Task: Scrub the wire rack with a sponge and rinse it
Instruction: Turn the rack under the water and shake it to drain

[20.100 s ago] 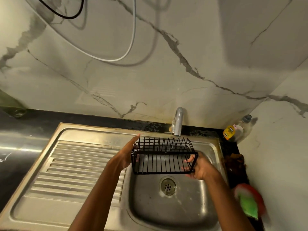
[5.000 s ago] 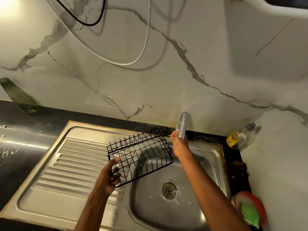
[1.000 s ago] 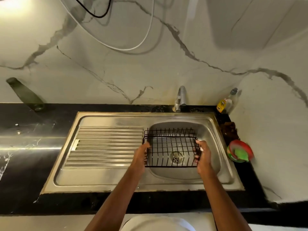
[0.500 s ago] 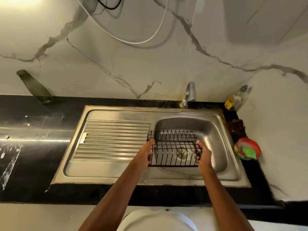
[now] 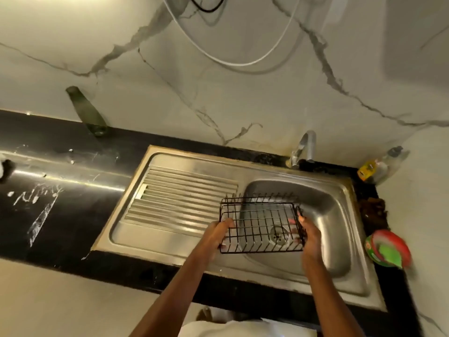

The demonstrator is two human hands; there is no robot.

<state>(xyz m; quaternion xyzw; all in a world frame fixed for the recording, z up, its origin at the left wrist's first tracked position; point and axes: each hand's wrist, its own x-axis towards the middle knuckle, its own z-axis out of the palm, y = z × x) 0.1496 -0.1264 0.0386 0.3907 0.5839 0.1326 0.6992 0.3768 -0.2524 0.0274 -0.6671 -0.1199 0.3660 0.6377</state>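
The black wire rack (image 5: 261,226) is held level over the left part of the steel sink basin (image 5: 323,205), above the drain. My left hand (image 5: 215,235) grips its left end and my right hand (image 5: 309,233) grips its right end. A green sponge (image 5: 388,255) lies in a red dish (image 5: 401,242) on the counter at the right, away from both hands.
The tap (image 5: 305,148) stands behind the basin with no water visibly running. A ribbed drainboard (image 5: 179,198) lies left of the basin. A soap bottle (image 5: 379,166) sits in the back right corner. A green bottle (image 5: 87,113) leans on the wall at left. Black counter (image 5: 60,198) extends left.
The view has swung and pulled back, so the sink sits further right. Both hands keep hold of the rack over the basin, slightly nearer the front edge.
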